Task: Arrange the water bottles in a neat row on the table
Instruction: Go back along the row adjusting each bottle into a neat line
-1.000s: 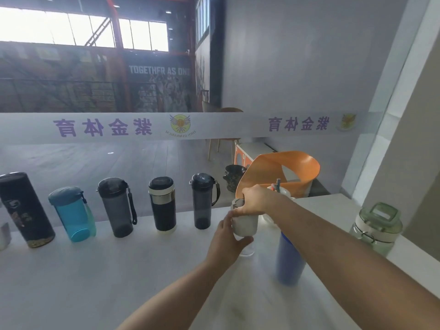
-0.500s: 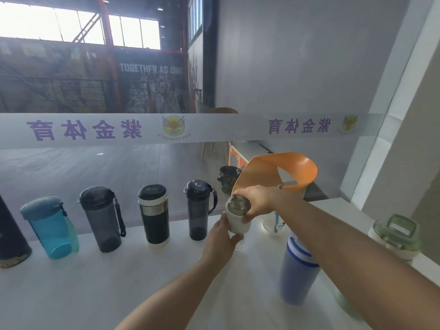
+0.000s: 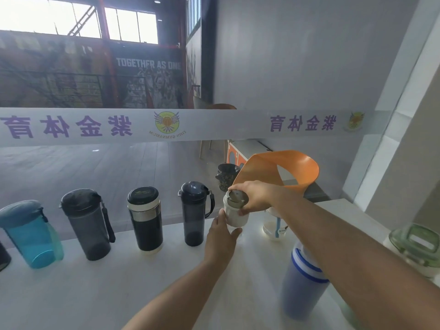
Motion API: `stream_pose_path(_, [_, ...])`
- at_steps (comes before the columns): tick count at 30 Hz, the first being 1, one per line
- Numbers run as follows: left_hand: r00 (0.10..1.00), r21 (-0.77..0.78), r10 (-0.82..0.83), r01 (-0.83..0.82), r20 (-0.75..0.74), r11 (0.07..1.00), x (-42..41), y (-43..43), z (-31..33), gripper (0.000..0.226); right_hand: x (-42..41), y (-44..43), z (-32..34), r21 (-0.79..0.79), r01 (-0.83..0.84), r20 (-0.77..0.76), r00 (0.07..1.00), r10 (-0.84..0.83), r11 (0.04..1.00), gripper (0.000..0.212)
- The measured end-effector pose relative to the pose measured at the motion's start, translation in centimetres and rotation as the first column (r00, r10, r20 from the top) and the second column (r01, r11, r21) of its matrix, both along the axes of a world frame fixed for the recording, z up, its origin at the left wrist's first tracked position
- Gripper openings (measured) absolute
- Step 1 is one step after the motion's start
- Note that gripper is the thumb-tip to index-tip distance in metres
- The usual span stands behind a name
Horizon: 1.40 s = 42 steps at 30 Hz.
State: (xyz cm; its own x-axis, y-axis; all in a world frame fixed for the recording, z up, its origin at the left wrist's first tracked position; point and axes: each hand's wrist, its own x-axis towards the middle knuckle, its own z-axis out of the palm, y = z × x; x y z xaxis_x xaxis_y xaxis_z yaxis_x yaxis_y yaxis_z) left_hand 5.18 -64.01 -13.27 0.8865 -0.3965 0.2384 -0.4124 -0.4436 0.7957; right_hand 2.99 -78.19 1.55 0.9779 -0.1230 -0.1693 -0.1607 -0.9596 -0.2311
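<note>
A small white bottle point(image 3: 234, 214) with a grey lid stands at the right end of a row along the glass. My right hand point(image 3: 256, 196) grips it at the lid and my left hand point(image 3: 220, 236) holds its lower side. Left of it stand a dark slim bottle point(image 3: 194, 215), a black bottle with a white band point(image 3: 145, 219), a smoky grey bottle point(image 3: 87, 225) and a teal bottle point(image 3: 32, 234). Apart from the row are a clear bottle point(image 3: 273, 228), a blue-purple bottle point(image 3: 303, 284) under my right arm and a green-lidded bottle point(image 3: 416, 248).
The white table point(image 3: 83, 294) runs along a glass wall with a white banner point(image 3: 214, 123). An orange chair back point(image 3: 281, 170) shows behind the glass. A black bottle's edge point(image 3: 3, 257) sits at the far left. A white pillar rises at the right.
Both hands have carried the white bottle back toward the glass, beside the dark slim bottle. The view has shifted right, so the leftmost black bottle is nearly out of frame.
</note>
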Motion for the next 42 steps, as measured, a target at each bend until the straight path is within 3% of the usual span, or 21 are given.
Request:
stream_pose_path(9, [1.0, -0.034, -0.016, 0.016, -0.004, 0.999, 0.4, -0.6, -0.5, 0.065, -0.1, -0.3, 0.2, -0.007, -0.002, -0.032, 0.999, 0.002, 1.0, 0.089])
stream_pose_path(12, [0.998, -0.026, -0.004, 0.003, -0.059, 1.0, -0.7, -0.2, -0.2, 0.073, -1.7, 0.0, 1.5, -0.035, 0.005, 0.052, 0.999, -0.003, 0.999, 0.088])
stream_pose_path(15, [0.985, -0.094, 0.01, -0.026, -0.171, 0.995, -2.8, 0.7, -0.1, 0.075, -4.5, 0.1, 3.6, -0.09, 0.047, 0.152, 0.988, -0.033, 0.995, 0.071])
stream_pose_path(19, [0.989, -0.182, -0.007, -0.02, -0.147, 0.983, -6.7, 1.5, 1.0, 0.044, -9.5, 0.0, 5.5, -0.153, 0.107, 0.149, 0.985, -0.084, 0.982, 0.053])
stream_pose_path(21, [0.994, -0.168, -0.058, 0.041, -0.095, 0.985, -8.7, 1.8, 2.0, 0.034, -11.9, -0.3, 5.9, -0.113, 0.155, 0.153, 0.979, -0.137, 0.982, 0.05])
stream_pose_path(23, [0.967, -0.159, -0.218, 0.197, -0.131, 0.968, -10.5, 2.0, 2.6, 0.05, -14.1, -0.4, 6.2, -0.07, 0.177, 0.152, 0.974, -0.165, 0.982, 0.047])
stream_pose_path(26, [0.848, -0.046, -0.476, 0.479, -0.235, 0.877, -13.0, 2.1, 3.2, 0.079, -17.3, 0.4, 7.1, -0.047, 0.176, 0.124, 0.978, -0.169, 0.983, 0.043])
stream_pose_path(30, [0.836, 0.007, -0.525, 0.533, -0.159, 0.846, -15.8, 1.6, 3.7, 0.082, -20.9, 1.7, 8.5, -0.033, 0.19, 0.142, 0.973, -0.184, 0.981, 0.041])
stream_pose_path(33, [0.866, -0.037, -0.486, 0.485, -0.12, 0.874, -17.4, 1.0, 4.1, 0.082, -23.3, 1.4, 9.5, 0.001, 0.239, 0.216, 0.948, -0.234, 0.971, 0.053])
stream_pose_path(37, [0.902, -0.053, -0.416, 0.413, -0.116, 0.909, -18.5, 0.3, 4.2, 0.086, -27.6, -0.4, 9.5, 0.086, 0.319, 0.378, 0.866, -0.328, 0.944, 0.088])
stream_pose_path(42, [0.912, -0.056, -0.401, 0.397, -0.091, 0.916, -19.9, -0.5, 4.1, 0.083, -33.3, -1.9, 5.5, 0.415, 0.339, 0.46, 0.722, -0.517, 0.844, 0.119])
